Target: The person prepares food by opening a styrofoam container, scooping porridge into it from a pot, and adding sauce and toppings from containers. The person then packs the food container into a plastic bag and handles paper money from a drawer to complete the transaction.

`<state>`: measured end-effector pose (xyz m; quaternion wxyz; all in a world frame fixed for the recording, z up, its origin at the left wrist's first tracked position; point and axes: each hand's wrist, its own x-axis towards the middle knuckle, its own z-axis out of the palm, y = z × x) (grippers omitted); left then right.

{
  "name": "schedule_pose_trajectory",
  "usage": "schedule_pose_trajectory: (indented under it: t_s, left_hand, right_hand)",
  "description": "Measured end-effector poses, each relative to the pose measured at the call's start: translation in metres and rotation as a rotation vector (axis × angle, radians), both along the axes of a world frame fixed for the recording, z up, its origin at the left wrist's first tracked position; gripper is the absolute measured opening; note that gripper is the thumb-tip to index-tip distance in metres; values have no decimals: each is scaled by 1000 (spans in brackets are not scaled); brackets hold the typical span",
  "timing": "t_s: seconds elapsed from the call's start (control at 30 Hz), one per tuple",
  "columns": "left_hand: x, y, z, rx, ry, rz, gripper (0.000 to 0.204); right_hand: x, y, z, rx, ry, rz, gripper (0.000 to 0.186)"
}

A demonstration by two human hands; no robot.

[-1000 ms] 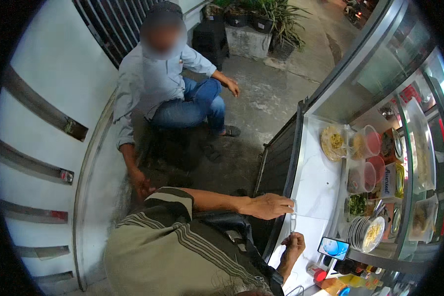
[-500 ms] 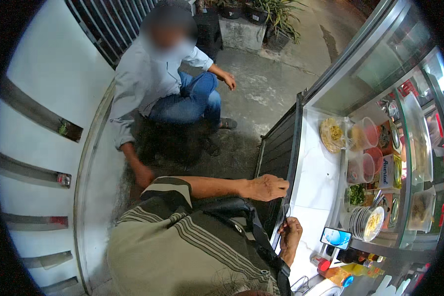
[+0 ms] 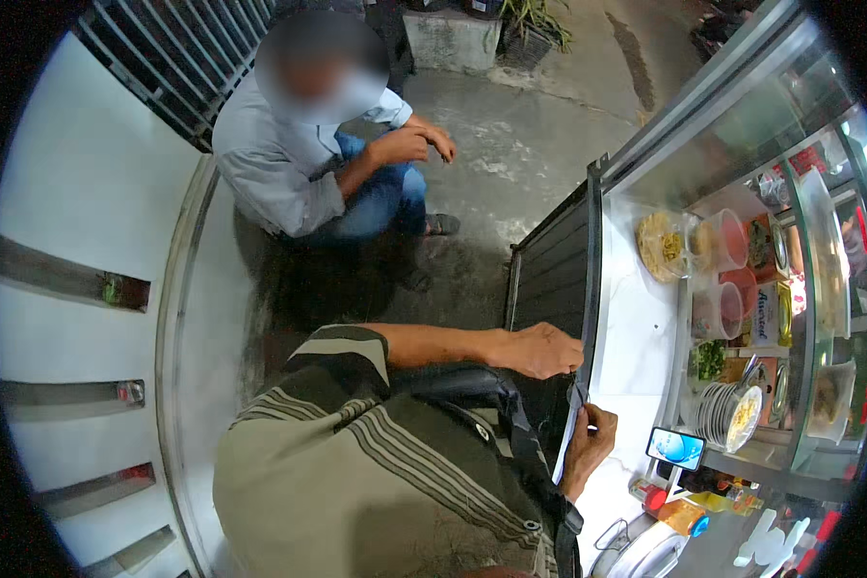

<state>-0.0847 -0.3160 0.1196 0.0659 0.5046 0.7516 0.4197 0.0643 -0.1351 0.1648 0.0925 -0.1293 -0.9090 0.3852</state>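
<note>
My left hand (image 3: 544, 350) is closed, fingertips pinched, at the counter's dark front edge. A little nearer, my right hand (image 3: 591, 443) has its thumb and fingers brought together over the white counter top (image 3: 636, 328). Something thin and dark runs between the two hands along the edge. What it is cannot be made out. A black strap (image 3: 525, 438) crosses my striped shirt beside my right wrist.
On the right are a stack of plates (image 3: 722, 414), plastic tubs (image 3: 718, 308), a phone on a stand (image 3: 676, 448) and bottles (image 3: 684, 517) by a glass case. A person (image 3: 299, 164) in a light blue shirt squats at the far left near a white wall (image 3: 96, 173).
The squatting person's lowered arm has come up, and that hand now rests near the other at the knee. My view has shifted slightly; my hands stay close together at the edge.
</note>
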Motion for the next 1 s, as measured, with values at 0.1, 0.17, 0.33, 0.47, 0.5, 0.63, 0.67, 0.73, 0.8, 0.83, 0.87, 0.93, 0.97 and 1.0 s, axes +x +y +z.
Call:
schedule_pose_trajectory:
  t_s: [0.1,0.17,0.33,0.47,0.5,0.63,0.67,0.73,0.8,0.83,0.87,0.93,0.97,1.0]
  left_hand:
    - [-3,-11,3,-24,-149,-43,8]
    - [-5,-17,1,-32,-236,-78,10]
    - [-21,-19,4,-143,-327,-299,12]
    - [-28,-41,0,-303,-467,-231,20]
    - [-30,-55,-12,-303,-482,-134,23]
    - [-58,-203,28,-298,-564,597,16]
    - [-32,-230,43,-237,-549,786,16]
    - [8,-237,70,-242,-727,1068,16]
    - [12,-237,85,-276,-758,1108,15]
    - [8,-238,88,-277,-823,1082,15]
    - [-2,-231,86,-294,-816,1044,15]
    - [-29,-214,82,-248,-819,903,13]
    - [-43,-203,81,-266,-814,864,13]
    - [-56,-194,83,-293,-836,789,13]
  right_hand:
    - [-3,-12,7,69,32,6,12]
    - [-6,-23,14,104,16,7,11]
    - [11,-40,13,58,-161,-134,12]
    - [-11,-30,-12,-5,-136,107,13]
    - [-31,-28,-34,-42,-210,183,13]
    - [-218,-128,-78,-324,0,890,16]
    - [-232,-161,-75,-382,40,1050,16]
    - [-238,-186,-67,-540,105,1243,13]
    - [-237,-195,-67,-623,90,1216,12]
    - [-235,-189,-66,-692,90,1192,12]
    - [-237,-178,-71,-752,110,1147,12]
    - [-245,-152,-77,-769,106,1074,12]
    - [-246,-138,-78,-792,83,1049,11]
    - [-249,-124,-79,-813,62,1014,11]
